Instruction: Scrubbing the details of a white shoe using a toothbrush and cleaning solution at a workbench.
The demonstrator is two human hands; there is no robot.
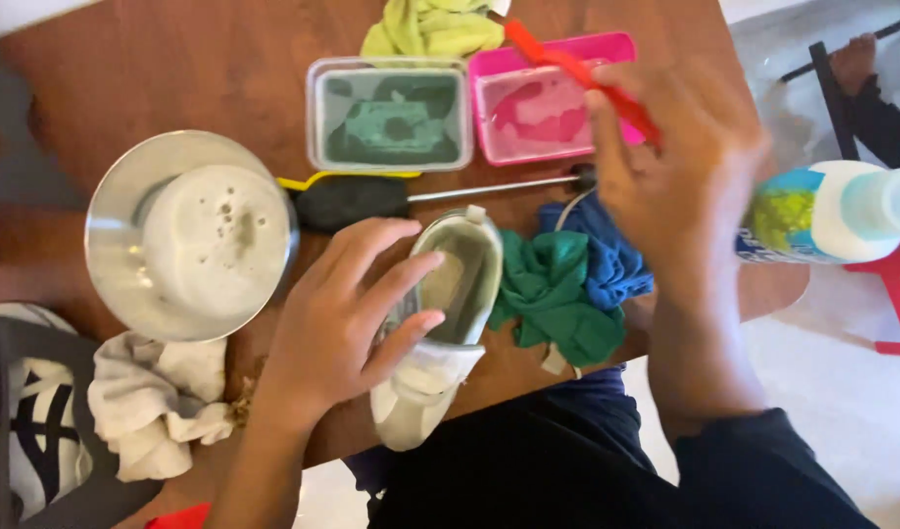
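Already the left hand [342,313] is clamped around a small white shoe [440,323] at the near table [126,78] edge, sole up and still grey with dirt. The right hand [680,186], blurred, grips an orange-handled tool [577,73] above the pink tub [548,108]; scrubbing looks barely begun, with the foamy bowl [190,235] ready.

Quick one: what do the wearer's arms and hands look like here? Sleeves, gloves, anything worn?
Both hands are bare: no gloves, rings or watch visible. The left hand and forearm are uncovered as far as the frame shows. The right hand is motion-blurred; a dark navy sleeve begins partway up its forearm.
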